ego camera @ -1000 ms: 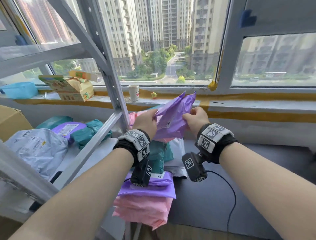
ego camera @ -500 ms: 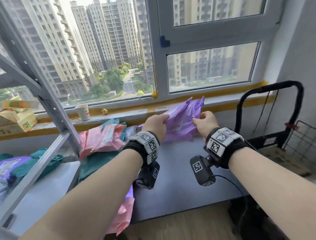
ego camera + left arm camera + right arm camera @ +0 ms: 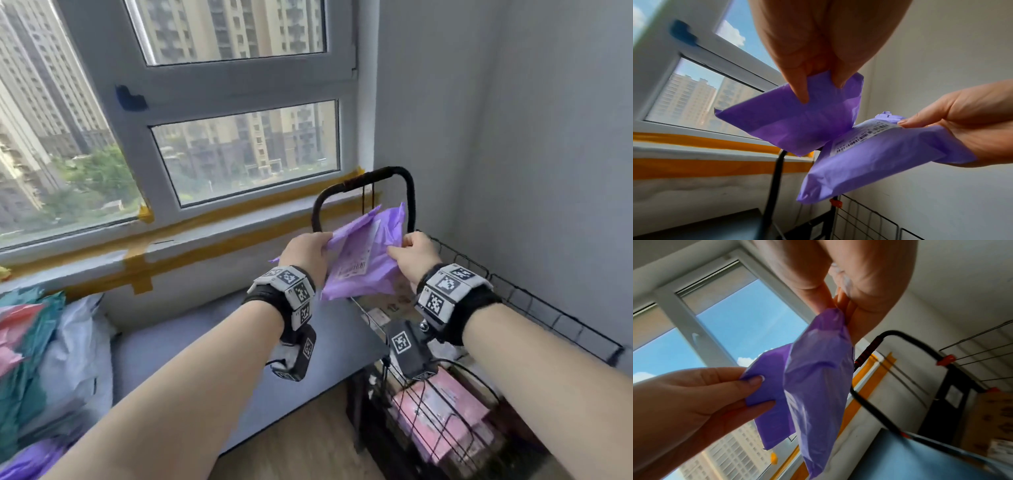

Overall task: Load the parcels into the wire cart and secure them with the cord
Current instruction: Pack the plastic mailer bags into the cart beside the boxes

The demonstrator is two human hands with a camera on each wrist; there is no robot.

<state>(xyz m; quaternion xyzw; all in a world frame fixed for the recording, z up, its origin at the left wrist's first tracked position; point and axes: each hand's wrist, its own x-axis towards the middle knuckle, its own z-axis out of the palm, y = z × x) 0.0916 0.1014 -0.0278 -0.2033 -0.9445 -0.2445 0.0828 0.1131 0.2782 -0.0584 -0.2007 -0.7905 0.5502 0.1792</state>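
Observation:
Both hands hold a purple plastic parcel [image 3: 363, 260] with a white label in the air, in front of the black handle [image 3: 363, 178] of the wire cart [image 3: 513, 298]. My left hand [image 3: 306, 251] pinches its left flap [image 3: 789, 120]. My right hand [image 3: 412, 255] grips the right edge, thumb on the label [image 3: 863, 134]. In the right wrist view the parcel [image 3: 818, 378] hangs from my right fingers [image 3: 838, 303]. The cart holds a pink parcel [image 3: 442, 411] and a cardboard box [image 3: 394, 301]. Thin black cord [image 3: 363, 202] hangs from the handle.
A grey bench [image 3: 212, 346] runs below the window sill [image 3: 171, 246] left of the cart. A heap of teal, white, pink and purple parcels [image 3: 44, 359] lies at the far left. The grey wall [image 3: 531, 154] stands right behind the cart. Wooden floor [image 3: 298, 445] shows below.
The view has swung right from the shelf and parcel pile to the cart. Both hands carried the purple parcel rightwards, now in front of the cart's handle.

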